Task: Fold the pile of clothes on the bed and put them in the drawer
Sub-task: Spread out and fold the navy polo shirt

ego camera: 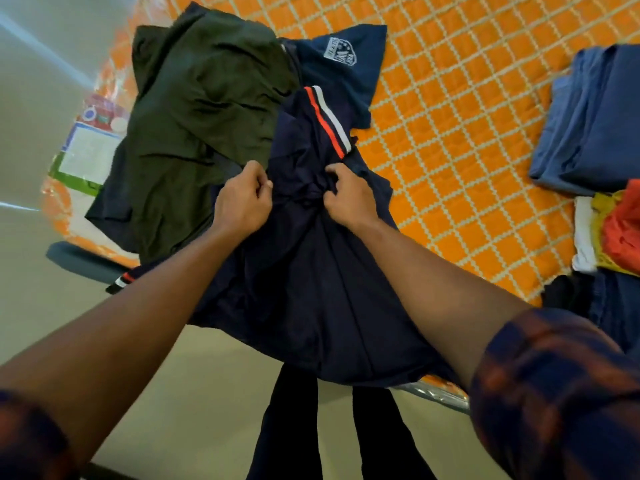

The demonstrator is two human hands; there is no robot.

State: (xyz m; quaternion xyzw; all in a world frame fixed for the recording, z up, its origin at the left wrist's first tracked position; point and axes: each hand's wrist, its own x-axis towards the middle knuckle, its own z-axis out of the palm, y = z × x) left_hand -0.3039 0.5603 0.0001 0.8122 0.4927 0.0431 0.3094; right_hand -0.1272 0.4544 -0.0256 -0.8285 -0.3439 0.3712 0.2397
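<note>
While both hands grip bunched cloth of the navy garment (311, 271), the left hand (242, 199) and right hand (346, 199) sit close together. It drapes over the bed (450, 116) edge, beside a dark green garment (194, 116), a navy crested shirt (346, 64) and folded blue clothes (588, 116).

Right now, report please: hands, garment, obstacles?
Left hand and right hand both pinch navy garment, unfolded. Dark green garment touches it at left. Folded blue stack apart.
</note>
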